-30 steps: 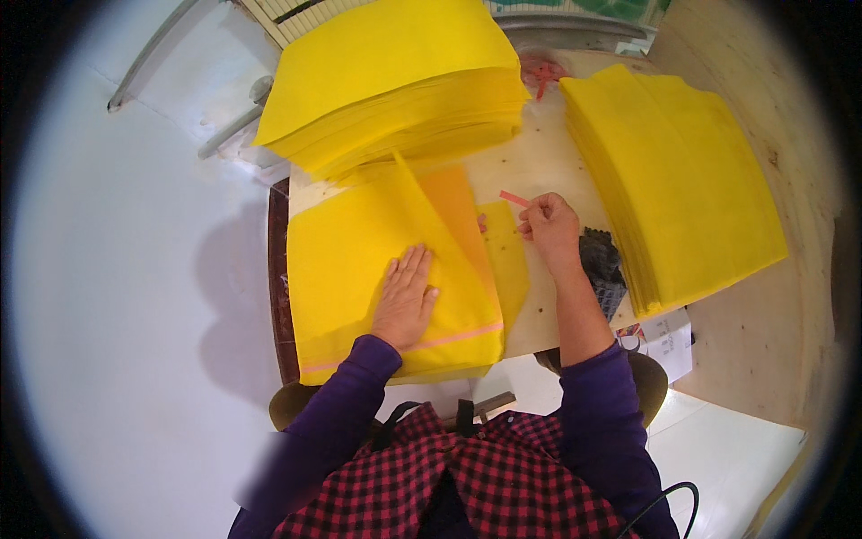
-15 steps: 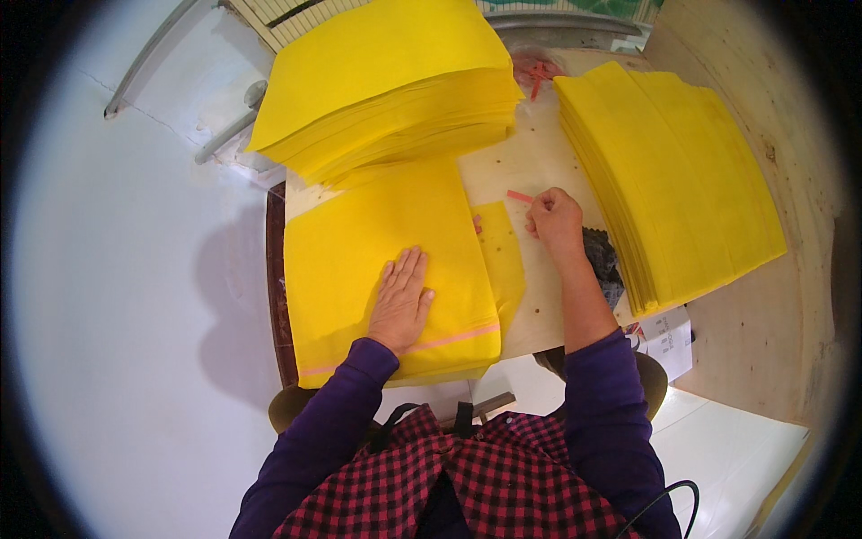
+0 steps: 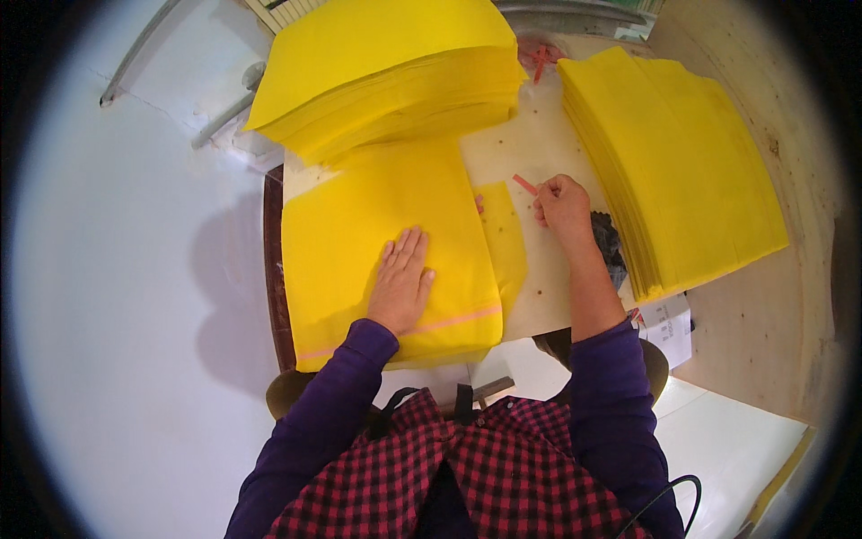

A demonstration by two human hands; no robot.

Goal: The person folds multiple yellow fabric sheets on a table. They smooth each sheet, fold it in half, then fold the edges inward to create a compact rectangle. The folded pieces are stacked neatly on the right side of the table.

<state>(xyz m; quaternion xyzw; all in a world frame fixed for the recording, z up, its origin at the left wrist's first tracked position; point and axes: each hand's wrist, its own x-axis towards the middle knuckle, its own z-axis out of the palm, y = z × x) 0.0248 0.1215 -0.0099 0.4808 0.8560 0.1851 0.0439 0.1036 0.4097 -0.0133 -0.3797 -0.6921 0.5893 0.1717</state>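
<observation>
Yellow bag point(image 3: 386, 234): flat on bench, large, rectangular, thin pink line across near edge, narrow yellow flap point(image 3: 503, 238) lying open at 3 o'clock side. Thin pink strip point(image 3: 524, 184): short, slanted, just beyond flap at 1 o'clock, raised off bench, one end pinched.

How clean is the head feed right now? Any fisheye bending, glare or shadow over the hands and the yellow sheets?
Head view: strong fisheye, with a black rim and the table edge bowed. Light is even; the white floor at left looks washed out, with a soft shadow beside the table. The left hand flat on the yellow sheet and the right hand pinching a thin red strip are sharp, with no glare.
</observation>
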